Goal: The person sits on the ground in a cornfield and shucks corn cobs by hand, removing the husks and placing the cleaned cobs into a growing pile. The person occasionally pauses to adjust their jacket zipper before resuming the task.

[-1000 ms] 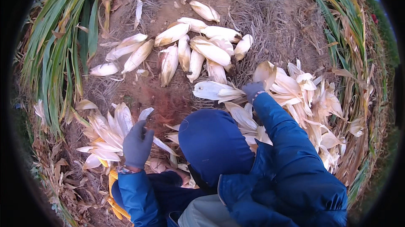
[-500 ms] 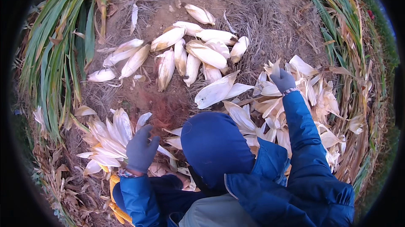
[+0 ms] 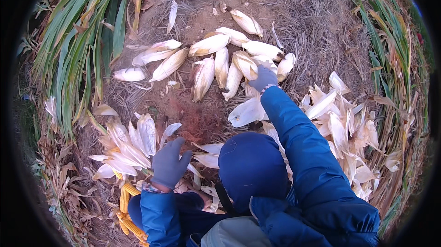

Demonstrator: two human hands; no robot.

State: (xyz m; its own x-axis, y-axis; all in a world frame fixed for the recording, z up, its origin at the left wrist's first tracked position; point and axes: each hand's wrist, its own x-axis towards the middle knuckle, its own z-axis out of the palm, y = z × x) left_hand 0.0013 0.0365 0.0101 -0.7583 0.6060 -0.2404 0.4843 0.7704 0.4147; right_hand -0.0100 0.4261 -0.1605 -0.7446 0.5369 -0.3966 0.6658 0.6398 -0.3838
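Note:
My right hand (image 3: 263, 78), in a grey glove, reaches forward into a group of corn ears with pale dry husks. Its fingers close over the near end of one unhusked corn ear (image 3: 244, 64), hiding that end. Other unhusked ears (image 3: 211, 45) lie around it on the soil. My left hand (image 3: 169, 163), gloved too, hovers empty with thumb and fingers apart. Beside it on the left lies a fan of peeled-back husks (image 3: 125, 148). Several bare yellow corn cobs (image 3: 124, 199) lie below that, next to my left sleeve, partly hidden by it.
A heap of loose husks (image 3: 337, 125) spreads at the right, near my right arm. Reddish corn silk (image 3: 197, 120) covers the ground between my hands. Green-yellow corn leaves (image 3: 85, 49) are piled at the far left, and more stalks and leaves (image 3: 381, 54) line the right side.
My right hand has left the husk heap, swung left and forward, and come onto a corn ear. My left hand keeps its pose near the husk fan. The view has shifted slightly.

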